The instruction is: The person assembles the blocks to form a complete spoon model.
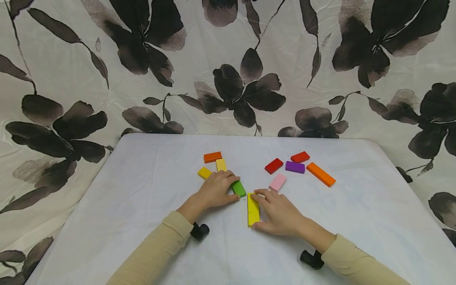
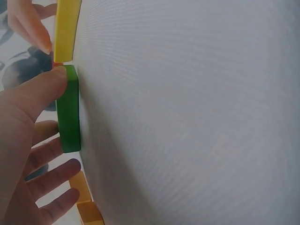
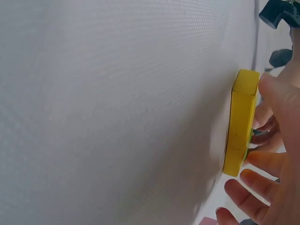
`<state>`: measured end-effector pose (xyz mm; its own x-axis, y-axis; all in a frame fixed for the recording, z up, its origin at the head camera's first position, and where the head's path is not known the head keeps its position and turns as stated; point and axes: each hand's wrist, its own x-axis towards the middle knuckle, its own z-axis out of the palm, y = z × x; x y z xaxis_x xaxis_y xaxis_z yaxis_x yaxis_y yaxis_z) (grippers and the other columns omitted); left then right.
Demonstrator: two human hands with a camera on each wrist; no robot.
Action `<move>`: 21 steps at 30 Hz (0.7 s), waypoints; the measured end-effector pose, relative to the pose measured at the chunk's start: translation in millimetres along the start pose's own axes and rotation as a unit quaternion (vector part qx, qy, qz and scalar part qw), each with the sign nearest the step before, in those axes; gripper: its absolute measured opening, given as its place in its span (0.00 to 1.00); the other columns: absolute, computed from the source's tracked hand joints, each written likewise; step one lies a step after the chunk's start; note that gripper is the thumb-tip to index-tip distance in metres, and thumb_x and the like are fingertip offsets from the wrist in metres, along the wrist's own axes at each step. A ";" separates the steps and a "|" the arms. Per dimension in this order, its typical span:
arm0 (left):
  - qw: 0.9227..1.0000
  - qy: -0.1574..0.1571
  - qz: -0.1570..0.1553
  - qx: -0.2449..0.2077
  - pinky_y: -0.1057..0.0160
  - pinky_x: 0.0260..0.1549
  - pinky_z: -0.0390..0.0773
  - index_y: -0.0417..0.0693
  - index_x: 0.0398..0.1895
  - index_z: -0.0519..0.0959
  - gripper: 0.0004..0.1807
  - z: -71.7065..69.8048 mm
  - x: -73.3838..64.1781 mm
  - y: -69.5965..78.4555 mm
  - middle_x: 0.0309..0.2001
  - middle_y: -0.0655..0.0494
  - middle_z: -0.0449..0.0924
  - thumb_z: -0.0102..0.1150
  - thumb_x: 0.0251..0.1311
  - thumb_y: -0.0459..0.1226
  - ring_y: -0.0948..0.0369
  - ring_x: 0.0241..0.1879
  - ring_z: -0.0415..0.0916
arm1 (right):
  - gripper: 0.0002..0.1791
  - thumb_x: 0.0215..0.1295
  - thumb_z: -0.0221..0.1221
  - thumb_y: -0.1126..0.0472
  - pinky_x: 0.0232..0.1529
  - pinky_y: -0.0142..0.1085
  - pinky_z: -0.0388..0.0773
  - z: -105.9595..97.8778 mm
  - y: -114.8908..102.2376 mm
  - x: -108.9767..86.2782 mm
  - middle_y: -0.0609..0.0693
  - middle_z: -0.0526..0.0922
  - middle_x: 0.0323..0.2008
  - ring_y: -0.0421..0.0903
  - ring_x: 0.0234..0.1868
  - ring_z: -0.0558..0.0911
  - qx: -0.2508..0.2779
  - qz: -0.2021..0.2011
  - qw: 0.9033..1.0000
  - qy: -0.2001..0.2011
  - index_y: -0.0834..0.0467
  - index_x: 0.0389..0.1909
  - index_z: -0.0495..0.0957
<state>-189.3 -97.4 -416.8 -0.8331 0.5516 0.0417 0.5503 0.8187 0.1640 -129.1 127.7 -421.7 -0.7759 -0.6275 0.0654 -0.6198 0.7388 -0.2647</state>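
A green block (image 1: 238,189) lies on the table, held by my left hand (image 1: 215,189). The left thumb is at its near end, and the other fingers reach along its far side. My right hand (image 1: 282,213) spans a long bright yellow block (image 1: 253,210), thumb at the near end and index finger at the far end. In the right wrist view that yellow block (image 3: 241,124) lies flat along the tabletop. The green block (image 2: 69,110) and the yellow block (image 2: 67,30) stand nearly end to end in the left wrist view, with a small gap.
Beyond the left hand lie an orange block (image 1: 212,157), a pale yellow block (image 1: 221,164) and a yellow block (image 1: 204,173). Past the right hand are red blocks (image 1: 274,166), a purple block (image 1: 295,167), a pink block (image 1: 278,182) and a long orange block (image 1: 321,174). Floral cloth hangs behind the white table (image 1: 142,178).
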 end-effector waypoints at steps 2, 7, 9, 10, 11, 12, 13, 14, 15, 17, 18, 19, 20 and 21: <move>1.000 -0.002 0.000 0.000 0.61 0.45 0.70 0.49 0.57 0.74 0.32 0.1 0.0 -0.4 0.51 0.55 0.75 0.64 0.49 0.53 0.57 0.45 0.70 | 0.41 0.51 0.60 0.37 0.51 0.45 0.70 -0.6 0.3 -1.6 0.51 0.66 0.62 0.49 0.58 0.69 -0.001 -0.004 1.000 0.000 0.54 0.64 0.65; 1.000 -0.001 0.003 0.002 0.61 0.45 0.70 0.50 0.57 0.74 0.32 0.9 0.2 -1.4 0.51 0.55 0.74 0.64 0.49 0.54 0.58 0.44 0.70 | 0.39 0.53 0.60 0.38 0.52 0.46 0.70 -0.7 0.1 -4.2 0.49 0.68 0.60 0.50 0.58 0.70 -0.008 -0.012 1.000 0.002 0.53 0.63 0.66; 1.000 0.002 0.005 0.000 0.61 0.45 0.70 0.50 0.57 0.74 0.32 1.3 0.1 -1.6 0.51 0.55 0.75 0.64 0.49 0.54 0.58 0.44 0.70 | 0.38 0.53 0.60 0.39 0.52 0.46 0.70 -0.6 0.0 -4.5 0.49 0.68 0.60 0.50 0.57 0.70 -0.011 -0.013 1.000 0.004 0.53 0.63 0.67; 1.000 0.004 0.006 0.000 0.61 0.45 0.70 0.50 0.57 0.74 0.32 1.5 0.1 -1.6 0.51 0.55 0.75 0.64 0.49 0.54 0.58 0.44 0.70 | 0.38 0.53 0.60 0.39 0.52 0.46 0.70 -0.6 0.1 -4.7 0.49 0.68 0.60 0.50 0.57 0.71 -0.012 -0.013 1.000 0.004 0.53 0.63 0.67; 1.000 0.005 0.007 0.001 0.61 0.45 0.70 0.50 0.57 0.74 0.32 1.6 0.2 -1.7 0.51 0.55 0.75 0.64 0.49 0.54 0.58 0.44 0.70 | 0.38 0.53 0.60 0.39 0.52 0.46 0.70 -0.4 0.3 -4.7 0.49 0.68 0.60 0.50 0.57 0.71 -0.013 -0.013 1.000 0.005 0.53 0.62 0.67; 1.000 0.005 0.008 0.001 0.61 0.45 0.70 0.50 0.57 0.74 0.32 1.8 0.3 -1.7 0.51 0.55 0.75 0.64 0.49 0.54 0.58 0.44 0.70 | 0.38 0.53 0.60 0.39 0.52 0.46 0.70 -0.3 0.4 -4.8 0.49 0.68 0.60 0.50 0.57 0.71 -0.013 -0.014 1.000 0.006 0.53 0.62 0.67; 1.000 0.006 0.008 0.001 0.61 0.45 0.70 0.50 0.57 0.74 0.32 1.8 0.3 -1.8 0.51 0.55 0.75 0.64 0.49 0.54 0.58 0.44 0.70 | 0.38 0.53 0.60 0.39 0.52 0.46 0.70 -0.2 0.6 -4.8 0.49 0.69 0.60 0.50 0.57 0.71 -0.013 -0.014 1.000 0.007 0.53 0.62 0.67; 1.000 0.006 0.009 0.001 0.61 0.45 0.70 0.50 0.57 0.74 0.32 1.8 0.3 -1.8 0.51 0.55 0.75 0.64 0.49 0.54 0.58 0.44 0.70 | 0.38 0.52 0.60 0.39 0.52 0.46 0.70 -0.2 0.7 -4.8 0.49 0.69 0.60 0.50 0.57 0.71 -0.013 -0.015 1.000 0.007 0.53 0.62 0.67; 1.000 0.005 0.009 0.001 0.61 0.45 0.70 0.50 0.57 0.74 0.32 1.8 0.3 -1.9 0.51 0.55 0.75 0.64 0.49 0.54 0.58 0.44 0.70 | 0.38 0.52 0.61 0.39 0.52 0.46 0.70 -0.1 0.9 -4.8 0.49 0.69 0.59 0.50 0.57 0.71 -0.013 -0.015 1.000 0.008 0.53 0.62 0.68; 1.000 0.002 0.010 0.001 0.61 0.45 0.70 0.49 0.57 0.74 0.32 1.4 0.4 -2.1 0.51 0.55 0.75 0.64 0.49 0.54 0.58 0.44 0.70 | 0.38 0.52 0.61 0.39 0.52 0.46 0.70 0.0 1.0 -4.6 0.49 0.69 0.59 0.50 0.57 0.71 -0.012 -0.015 1.000 0.009 0.54 0.62 0.68; 1.000 0.000 0.011 0.000 0.61 0.45 0.70 0.49 0.57 0.74 0.33 1.1 0.5 -2.3 0.51 0.55 0.75 0.64 0.49 0.54 0.58 0.44 0.70 | 0.38 0.52 0.61 0.39 0.52 0.46 0.70 0.0 1.0 -4.5 0.49 0.69 0.59 0.50 0.57 0.71 -0.011 -0.015 1.000 0.009 0.54 0.62 0.68; 1.000 -0.003 0.012 0.000 0.60 0.46 0.71 0.49 0.57 0.74 0.33 0.7 0.5 -2.5 0.51 0.54 0.74 0.64 0.49 0.54 0.58 0.44 0.70 | 0.38 0.52 0.61 0.39 0.52 0.46 0.70 0.0 1.1 -4.5 0.49 0.69 0.59 0.50 0.57 0.71 -0.010 -0.015 1.000 0.008 0.54 0.62 0.68; 1.000 -0.006 0.013 -0.001 0.60 0.46 0.71 0.49 0.57 0.74 0.33 0.2 0.6 -2.9 0.51 0.54 0.74 0.63 0.49 0.54 0.58 0.44 0.70 | 0.38 0.52 0.61 0.39 0.52 0.46 0.70 0.0 1.1 -4.4 0.49 0.69 0.59 0.50 0.57 0.71 -0.010 -0.015 1.000 0.009 0.54 0.62 0.68; 1.000 -0.011 0.014 -0.002 0.59 0.47 0.71 0.49 0.57 0.73 0.33 -0.4 0.8 -3.2 0.52 0.54 0.74 0.63 0.49 0.54 0.57 0.45 0.70 | 0.38 0.52 0.61 0.39 0.52 0.46 0.70 0.1 1.1 -4.3 0.49 0.69 0.59 0.50 0.57 0.71 -0.009 -0.015 1.000 0.008 0.54 0.62 0.68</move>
<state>-191.8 -99.7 -416.9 -0.8161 0.5774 0.0247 0.5728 0.8025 0.1671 -126.4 131.2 -422.4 -0.7581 -0.6460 0.0897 -0.6453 0.7232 -0.2459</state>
